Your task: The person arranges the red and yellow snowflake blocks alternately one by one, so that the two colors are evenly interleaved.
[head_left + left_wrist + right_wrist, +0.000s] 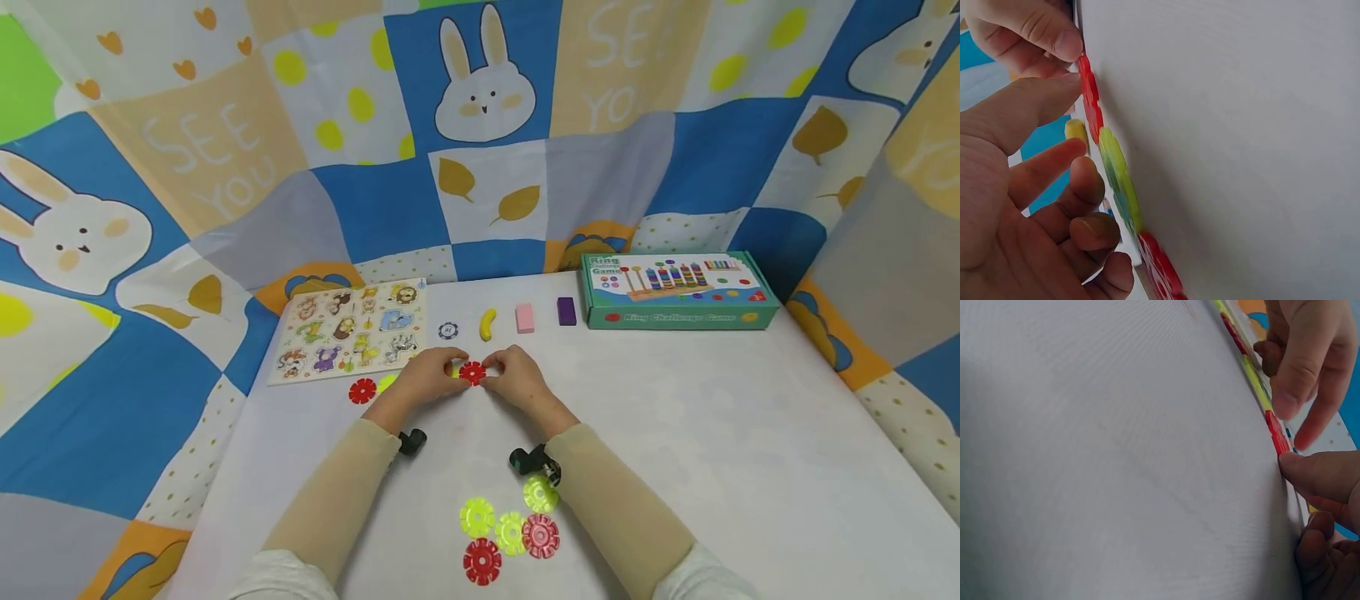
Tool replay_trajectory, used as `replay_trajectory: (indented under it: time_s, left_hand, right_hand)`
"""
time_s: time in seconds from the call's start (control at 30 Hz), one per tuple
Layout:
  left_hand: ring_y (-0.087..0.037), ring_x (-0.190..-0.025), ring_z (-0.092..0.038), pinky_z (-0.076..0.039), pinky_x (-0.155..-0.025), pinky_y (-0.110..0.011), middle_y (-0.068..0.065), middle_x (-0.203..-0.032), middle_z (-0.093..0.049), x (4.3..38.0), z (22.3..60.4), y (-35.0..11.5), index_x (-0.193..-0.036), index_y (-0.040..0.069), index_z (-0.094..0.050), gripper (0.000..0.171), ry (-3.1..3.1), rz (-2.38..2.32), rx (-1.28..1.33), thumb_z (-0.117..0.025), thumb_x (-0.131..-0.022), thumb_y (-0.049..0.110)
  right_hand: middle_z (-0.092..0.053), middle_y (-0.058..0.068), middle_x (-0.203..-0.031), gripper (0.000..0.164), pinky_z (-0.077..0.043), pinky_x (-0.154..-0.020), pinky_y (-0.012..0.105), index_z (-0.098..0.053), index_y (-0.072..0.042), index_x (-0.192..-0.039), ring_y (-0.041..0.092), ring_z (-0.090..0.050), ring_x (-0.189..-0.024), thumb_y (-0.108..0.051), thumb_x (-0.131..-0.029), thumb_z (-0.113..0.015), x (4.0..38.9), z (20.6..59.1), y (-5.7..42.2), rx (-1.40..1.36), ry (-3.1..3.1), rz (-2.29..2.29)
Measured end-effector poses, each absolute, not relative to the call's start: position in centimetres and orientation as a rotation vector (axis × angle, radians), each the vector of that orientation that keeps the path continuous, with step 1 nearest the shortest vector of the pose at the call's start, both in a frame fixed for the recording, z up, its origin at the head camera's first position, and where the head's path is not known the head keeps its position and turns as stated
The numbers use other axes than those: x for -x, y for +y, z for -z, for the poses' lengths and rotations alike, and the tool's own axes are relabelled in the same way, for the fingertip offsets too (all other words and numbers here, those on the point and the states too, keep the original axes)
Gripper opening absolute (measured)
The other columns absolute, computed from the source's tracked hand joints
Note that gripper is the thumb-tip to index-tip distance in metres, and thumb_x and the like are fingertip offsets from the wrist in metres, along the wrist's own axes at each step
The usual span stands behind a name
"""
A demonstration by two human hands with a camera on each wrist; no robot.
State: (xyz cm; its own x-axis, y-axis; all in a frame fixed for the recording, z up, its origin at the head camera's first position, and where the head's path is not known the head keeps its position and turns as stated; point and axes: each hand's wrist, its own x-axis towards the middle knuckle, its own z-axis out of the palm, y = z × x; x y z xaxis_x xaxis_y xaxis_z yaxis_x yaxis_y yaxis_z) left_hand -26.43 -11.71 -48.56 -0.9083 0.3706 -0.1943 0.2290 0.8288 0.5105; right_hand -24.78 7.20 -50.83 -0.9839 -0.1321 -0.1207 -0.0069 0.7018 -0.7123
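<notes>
A red notched plastic disc [472, 372] lies on the table between both hands, at the end of a row with a yellow-green disc [1120, 178] and another red disc [362, 391]. My right hand [519, 382] pinches its right edge between thumb and index finger. At the opposite side, my left hand [426, 382] has its thumb [1060, 94] close against the disc; its index finger stands apart and the other fingers are loosely bent. From the head view, the left hand covers part of the row.
Behind the hands are a round chip [447, 331], toy banana [487, 324], pink block [524, 317] and purple block [566, 311]. An animal puzzle board [348, 329] lies left, a game box [681, 292] right. Nearer me are several loose discs [482, 562].
</notes>
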Motion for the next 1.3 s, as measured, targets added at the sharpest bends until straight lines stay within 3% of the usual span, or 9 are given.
replay_trajectory:
  time_s: [0.27,0.5,0.9,1.1,1.3]
  left_hand:
    - [-0.017,-0.082,-0.050,-0.041,-0.068,-0.031,0.002,-0.084,-0.057,26.8,49.0,-10.9,-0.123,0.025,-0.065,0.045,2.703,-0.680,-0.457,-0.074,-0.080,0.035]
    - [-0.016,-0.084,-0.050,-0.042,-0.070,-0.030,0.005,-0.089,-0.056,26.9,49.7,-10.8,-0.125,0.024,-0.062,0.044,2.689,-0.686,-0.479,-0.072,-0.083,0.035]
    - [-0.016,-0.092,-0.049,-0.044,-0.081,-0.034,0.005,-0.102,-0.056,26.5,49.3,-11.2,-0.126,0.026,-0.060,0.045,2.698,-0.652,-0.464,-0.070,-0.084,0.038]
    - [-0.017,-0.097,-0.048,-0.042,-0.090,-0.038,0.002,-0.115,-0.057,26.3,49.2,-11.1,-0.128,0.027,-0.059,0.046,2.695,-0.647,-0.469,-0.068,-0.085,0.039]
    - [-0.015,-0.096,-0.047,-0.043,-0.087,-0.036,0.005,-0.111,-0.056,26.2,49.0,-11.1,-0.129,0.028,-0.058,0.046,2.697,-0.641,-0.453,-0.069,-0.085,0.038]
  right_hand:
    - [-0.051,0.004,-0.093,0.025,-0.042,-0.075,0.031,-0.070,-0.014,-0.102,0.018,-0.047,-0.086,-0.021,-0.079,-0.076,24.6,50.4,7.3,0.136,2.710,1.155]
    - [-0.055,0.005,-0.085,0.030,-0.043,-0.060,0.028,-0.063,-0.011,-0.111,0.019,-0.051,-0.073,-0.020,-0.084,-0.070,23.4,48.6,9.0,0.274,2.510,1.246]
    - [-0.056,-0.006,-0.085,0.028,-0.049,-0.063,0.028,-0.065,-0.021,-0.110,0.014,-0.053,-0.075,-0.028,-0.084,-0.071,16.6,44.8,11.9,0.591,2.509,1.174]
    - [-0.056,-0.004,-0.086,0.030,-0.047,-0.061,0.025,-0.065,-0.018,-0.109,0.012,-0.051,-0.071,-0.027,-0.082,-0.074,12.9,45.1,13.4,0.620,2.489,1.085]
    - [-0.055,-0.006,-0.082,0.030,-0.044,-0.059,0.024,-0.067,-0.016,-0.105,0.009,-0.049,-0.065,-0.025,-0.078,-0.077,10.0,46.3,14.7,0.619,2.507,0.995]
